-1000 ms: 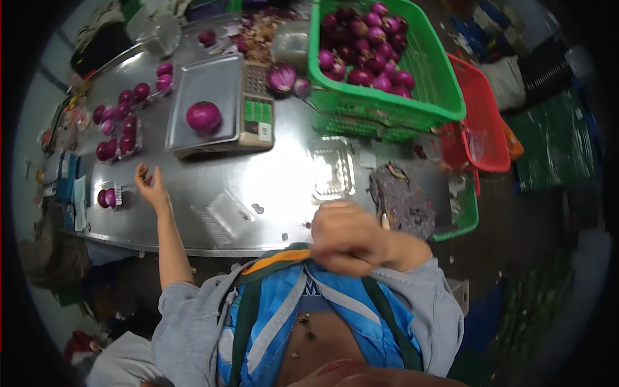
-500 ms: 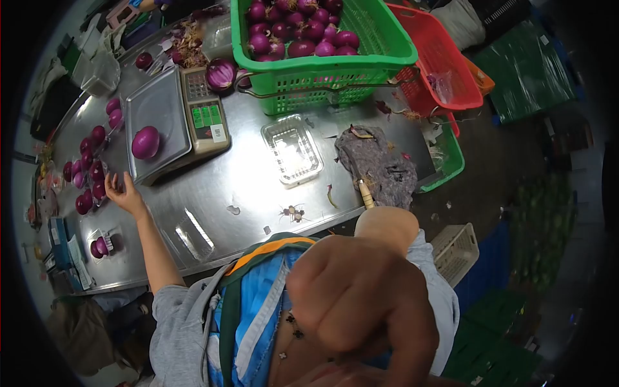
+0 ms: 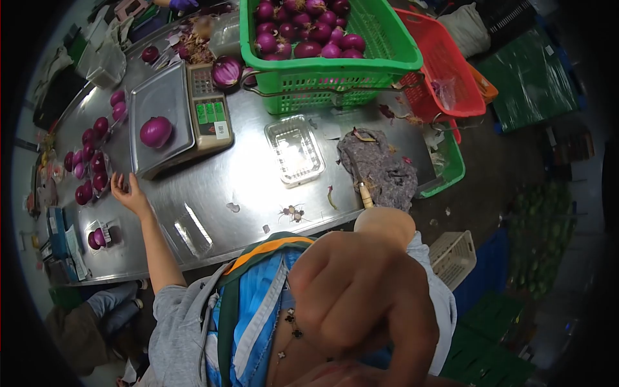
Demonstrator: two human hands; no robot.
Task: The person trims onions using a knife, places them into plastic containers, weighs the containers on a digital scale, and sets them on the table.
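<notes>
My left hand (image 3: 131, 195) is held palm up with its fingers apart, just off the near left corner of the scale (image 3: 161, 109). It holds nothing. A peeled red onion (image 3: 156, 131) sits on the scale's metal pan. Beyond my left fingertips lie several packed red onions (image 3: 98, 162). Close to the camera, in front of my chest, my right hand (image 3: 361, 290) is closed with its fingers curled; anything inside it is hidden. On the table are a clear plastic tray (image 3: 294, 151) and a knife (image 3: 365, 193), its wooden handle against a grey cloth (image 3: 383, 168).
A green basket (image 3: 335, 87) of red onions stands at the back, beside a red basket (image 3: 451, 97). A large onion (image 3: 226, 72) lies by the scale. Onion skins (image 3: 195, 46) are heaped behind it. A gloved hand (image 3: 184, 5) shows at the top edge.
The view has shifted slightly, so the table's things appear a little further right. A purple-gloved hand has come further into sight at the top. My hands keep nearly the same poses.
</notes>
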